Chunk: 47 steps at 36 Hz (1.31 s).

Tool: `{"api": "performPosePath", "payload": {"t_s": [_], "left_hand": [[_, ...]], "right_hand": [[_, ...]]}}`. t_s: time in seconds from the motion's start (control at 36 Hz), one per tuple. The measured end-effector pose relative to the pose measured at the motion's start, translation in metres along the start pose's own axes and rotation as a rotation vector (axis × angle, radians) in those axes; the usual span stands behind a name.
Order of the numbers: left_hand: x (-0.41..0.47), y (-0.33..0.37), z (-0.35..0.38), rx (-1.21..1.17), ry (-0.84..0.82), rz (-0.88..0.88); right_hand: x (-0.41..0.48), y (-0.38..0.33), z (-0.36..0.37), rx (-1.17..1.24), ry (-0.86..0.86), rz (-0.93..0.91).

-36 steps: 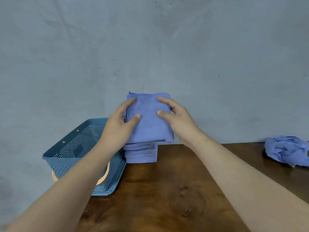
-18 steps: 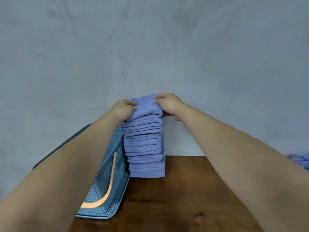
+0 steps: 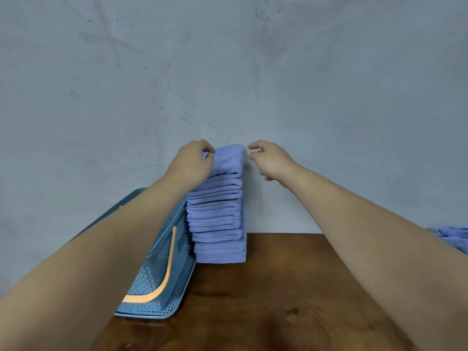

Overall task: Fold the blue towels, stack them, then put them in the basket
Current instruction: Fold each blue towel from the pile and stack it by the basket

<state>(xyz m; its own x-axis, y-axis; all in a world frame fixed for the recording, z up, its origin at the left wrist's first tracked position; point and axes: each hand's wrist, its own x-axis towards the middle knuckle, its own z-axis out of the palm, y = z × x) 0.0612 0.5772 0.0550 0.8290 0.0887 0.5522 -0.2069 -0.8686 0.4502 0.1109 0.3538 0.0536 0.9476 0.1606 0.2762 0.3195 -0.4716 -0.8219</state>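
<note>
Blue cloth, soft and finely ribbed at the folds, made up the stack of folded towels (image 3: pixel 217 211), a tall, slightly uneven column standing on the table (image 3: pixel 278 300) near its 12 o'clock edge. The left hand (image 3: pixel 192 163) pinched the top layer's 9 o'clock edge with curled fingers. The right hand (image 3: pixel 271 158) hung at 3 o'clock of the top, just clear of it, fingers loosely curled and grasping nothing.

The basket (image 3: pixel 162 262), rigid perforated blue plastic with an orange handle (image 3: pixel 164 274), sat just beside the stack at 9 o'clock. A crumpled towel (image 3: pixel 453 236) lay at 3 o'clock, cut off by the frame.

The table was glossy dark-brown wood with visible grain. The wall (image 3: pixel 228 72) was matte grey and speckled.
</note>
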Motion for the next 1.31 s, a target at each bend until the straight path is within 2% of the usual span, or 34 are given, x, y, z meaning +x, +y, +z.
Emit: {"api": "performPosePath", "payload": {"t_s": [0.14, 0.28, 0.42, 0.58, 0.72, 0.81, 0.92, 1.03, 1.08, 1.22, 1.31], "left_hand": [[-0.033, 0.053, 0.013, -0.038, -0.006, 0.122], [-0.067, 0.105, 0.055, -0.143, -0.053, 0.244], [-0.109, 0.136, 0.126, -0.121, -0.192, 0.304], [-0.162, 0.158, 0.197, -0.065, -0.431, 0.277], [-0.197, 0.171, 0.224, -0.010, -0.545, 0.266], [-0.210, 0.169, 0.233, -0.009, -0.571, 0.252], [-0.222, 0.151, 0.239, -0.033, -0.583, 0.187], [-0.237, 0.126, 0.243, -0.062, -0.572, 0.135], [-0.246, 0.112, 0.246, -0.080, -0.551, 0.127], [-0.270, 0.091, 0.245, -0.264, -0.424, 0.058], [-0.279, 0.086, 0.231, -0.424, -0.182, 0.032]], "right_hand": [[-0.044, 0.020, -0.041, 0.004, 0.015, 0.014], [-0.093, 0.067, -0.090, -0.022, 0.044, 0.043], [-0.136, 0.160, -0.142, -0.261, 0.089, 0.082], [-0.181, 0.296, -0.206, -0.604, 0.091, 0.323], [-0.188, 0.370, -0.239, -0.910, 0.158, 0.556], [-0.178, 0.405, -0.258, -0.860, 0.247, 0.601], [-0.182, 0.427, -0.244, -0.654, 0.150, 0.461], [-0.212, 0.405, -0.190, -0.659, 0.278, 0.234], [-0.231, 0.383, -0.151, -0.672, 0.275, 0.113], [-0.273, 0.326, -0.082, -0.610, 0.031, -0.144], [-0.293, 0.296, -0.071, -0.433, -0.168, -0.235]]}}
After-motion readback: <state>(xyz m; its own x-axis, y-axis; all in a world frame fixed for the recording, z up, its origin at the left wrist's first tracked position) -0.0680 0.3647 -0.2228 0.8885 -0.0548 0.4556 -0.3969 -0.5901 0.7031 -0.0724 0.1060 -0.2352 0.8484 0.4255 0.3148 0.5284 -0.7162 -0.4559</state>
